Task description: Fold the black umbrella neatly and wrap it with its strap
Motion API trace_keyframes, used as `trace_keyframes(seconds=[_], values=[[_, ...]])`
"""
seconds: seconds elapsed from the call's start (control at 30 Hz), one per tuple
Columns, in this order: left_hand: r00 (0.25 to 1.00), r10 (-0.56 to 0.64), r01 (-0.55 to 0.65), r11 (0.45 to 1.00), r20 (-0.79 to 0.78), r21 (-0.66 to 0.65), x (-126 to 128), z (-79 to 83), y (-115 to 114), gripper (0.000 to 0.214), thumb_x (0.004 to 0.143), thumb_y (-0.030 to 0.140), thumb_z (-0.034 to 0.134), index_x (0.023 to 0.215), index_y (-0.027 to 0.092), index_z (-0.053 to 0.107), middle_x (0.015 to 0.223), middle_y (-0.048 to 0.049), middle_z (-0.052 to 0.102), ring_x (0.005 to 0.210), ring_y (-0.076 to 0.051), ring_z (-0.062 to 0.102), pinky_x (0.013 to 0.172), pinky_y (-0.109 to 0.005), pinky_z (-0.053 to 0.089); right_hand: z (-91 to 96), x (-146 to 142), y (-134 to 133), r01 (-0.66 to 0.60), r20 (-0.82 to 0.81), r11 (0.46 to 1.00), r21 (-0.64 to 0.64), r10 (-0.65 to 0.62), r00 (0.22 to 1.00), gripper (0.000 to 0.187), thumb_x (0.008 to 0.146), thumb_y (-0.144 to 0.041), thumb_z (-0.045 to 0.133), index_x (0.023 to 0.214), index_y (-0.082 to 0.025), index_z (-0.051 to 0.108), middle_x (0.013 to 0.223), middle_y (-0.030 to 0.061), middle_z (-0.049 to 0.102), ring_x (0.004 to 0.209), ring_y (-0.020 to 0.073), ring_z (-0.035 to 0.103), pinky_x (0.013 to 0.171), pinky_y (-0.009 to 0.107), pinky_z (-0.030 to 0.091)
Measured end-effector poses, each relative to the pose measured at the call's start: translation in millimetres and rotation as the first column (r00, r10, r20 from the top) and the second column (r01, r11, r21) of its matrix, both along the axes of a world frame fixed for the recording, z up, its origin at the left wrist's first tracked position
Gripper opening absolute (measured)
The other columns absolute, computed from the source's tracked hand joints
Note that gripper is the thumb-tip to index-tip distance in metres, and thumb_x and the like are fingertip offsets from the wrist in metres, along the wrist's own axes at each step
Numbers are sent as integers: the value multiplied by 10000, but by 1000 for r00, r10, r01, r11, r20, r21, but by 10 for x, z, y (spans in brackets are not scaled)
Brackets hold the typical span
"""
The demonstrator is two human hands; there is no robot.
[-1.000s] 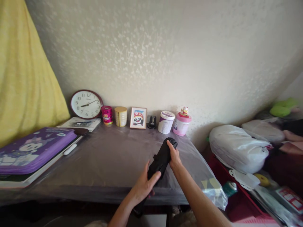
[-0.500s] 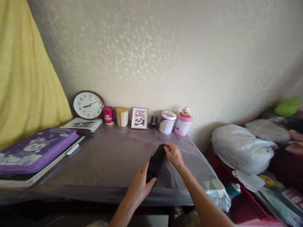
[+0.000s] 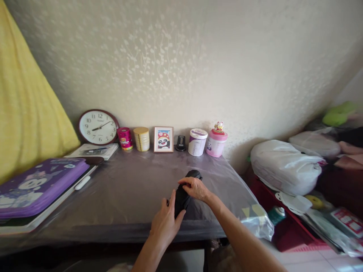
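A black oblong bundle (image 3: 181, 201), soft-looking like a folded umbrella, lies slantwise over the front middle of the table. My left hand (image 3: 166, 222) is closed round its near end, fingers on the left side and thumb on the right. Across the upper part rests my right hand (image 3: 196, 188), its fingers bent and gripping the black material from above. The far end sticks out beyond the right hand. Parts of the bundle are covered by both hands, so I cannot make out its details.
Along the wall stand a clock (image 3: 98, 127), a pink can (image 3: 124, 138), a yellow-lidded can (image 3: 141, 139), a picture frame (image 3: 163, 139), a small black device (image 3: 180, 143) and two tubs (image 3: 197, 142). A purple case (image 3: 42, 185) lies left. A red crate (image 3: 292, 234) with bags stands right.
My right hand has moved from the bundle's far end down and left onto its upper middle. The left hand still holds the near end. The view has shifted slightly.
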State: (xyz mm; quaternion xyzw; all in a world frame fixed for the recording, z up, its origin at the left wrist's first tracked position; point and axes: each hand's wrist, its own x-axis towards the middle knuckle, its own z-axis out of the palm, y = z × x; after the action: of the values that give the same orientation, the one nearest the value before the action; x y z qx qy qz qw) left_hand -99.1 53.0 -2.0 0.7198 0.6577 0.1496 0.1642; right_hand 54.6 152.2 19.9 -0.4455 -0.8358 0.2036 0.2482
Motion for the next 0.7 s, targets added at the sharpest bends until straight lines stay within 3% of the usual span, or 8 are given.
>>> trace_keyframes(seconds=[0.2,0.3,0.47,0.6,0.7], values=[[998,-40,40,999,-55,-5,12,12,-72,790,832,350,515,1433,308,3,1166,-118,470,780,-224,641,625,-294,446,-71,-54,33,17,-100,999,-39,-21,995,344,679,-71,513,948,-191,691,870,25,678,732,133,597,676,228,462],[996,-45,45,999,-76,-11,0,-4,-76,768,834,314,512,1432,322,31,1108,-94,485,768,-207,633,623,-279,439,-61,-42,35,-4,-168,999,-36,-2,986,292,673,-53,493,832,-181,702,805,19,653,724,122,581,671,215,442],[996,-42,40,999,-85,-32,-13,-13,-72,700,847,315,484,1433,298,102,1100,-101,484,773,-193,621,628,-261,431,83,149,-23,-43,-290,988,-148,-2,957,262,646,-47,465,742,-168,677,714,-11,636,643,101,551,597,185,414],[997,-33,30,998,-68,-50,-13,-5,-76,700,851,328,466,1437,283,85,1104,-106,485,744,-186,620,614,-258,428,185,383,-86,-56,-195,964,-258,5,981,252,644,-67,440,653,-165,672,624,-18,628,595,101,539,572,187,402],[998,-33,31,999,-49,-43,-18,-12,-74,706,847,330,468,1438,273,84,1110,-112,489,775,-192,622,641,-259,429,167,509,-87,22,-157,964,-266,-66,985,284,615,-60,414,650,-163,676,638,-8,648,618,112,562,588,196,414]])
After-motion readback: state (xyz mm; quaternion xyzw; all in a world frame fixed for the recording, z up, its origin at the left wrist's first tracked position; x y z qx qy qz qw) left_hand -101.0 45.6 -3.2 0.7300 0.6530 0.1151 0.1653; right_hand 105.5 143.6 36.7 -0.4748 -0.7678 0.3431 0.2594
